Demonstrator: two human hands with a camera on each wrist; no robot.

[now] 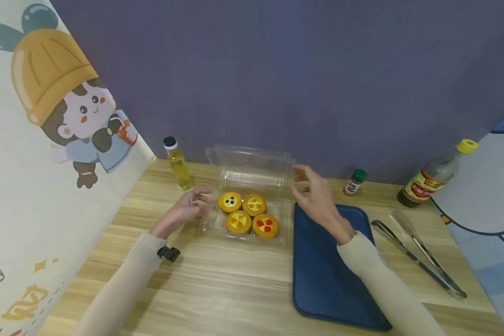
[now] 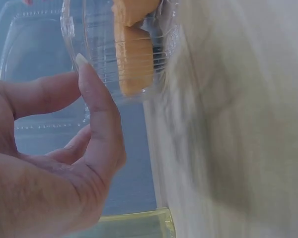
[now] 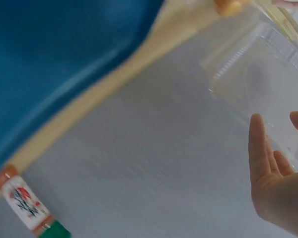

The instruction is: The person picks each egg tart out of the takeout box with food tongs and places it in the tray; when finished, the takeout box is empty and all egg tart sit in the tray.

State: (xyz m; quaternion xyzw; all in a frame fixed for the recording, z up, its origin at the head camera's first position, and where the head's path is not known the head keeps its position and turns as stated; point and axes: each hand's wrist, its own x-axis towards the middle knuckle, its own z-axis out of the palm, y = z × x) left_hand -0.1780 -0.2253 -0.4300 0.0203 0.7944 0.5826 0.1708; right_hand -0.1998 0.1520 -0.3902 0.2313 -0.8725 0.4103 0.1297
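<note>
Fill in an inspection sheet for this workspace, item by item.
Surface: light wood-grain table
Job's things: clear box with its lid raised, four round tarts inside
Clutter: blue tray and metal tongs at right; green-capped jar and yellow-capped bottle behind them; black-capped bottle at back left
Grips: left hand beside the box's left edge, right hand by the lid; contact unclear for both
Cables: nothing seen
Surroundings: dark backdrop behind, cartoon-printed panel at left

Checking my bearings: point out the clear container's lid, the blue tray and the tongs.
Lid (image 1: 252, 163): head view, on its raised clear panel.
Blue tray (image 1: 321, 270): head view, on its bare floor.
Tongs (image 1: 424, 267): head view, on the arm nearer the tray.
</note>
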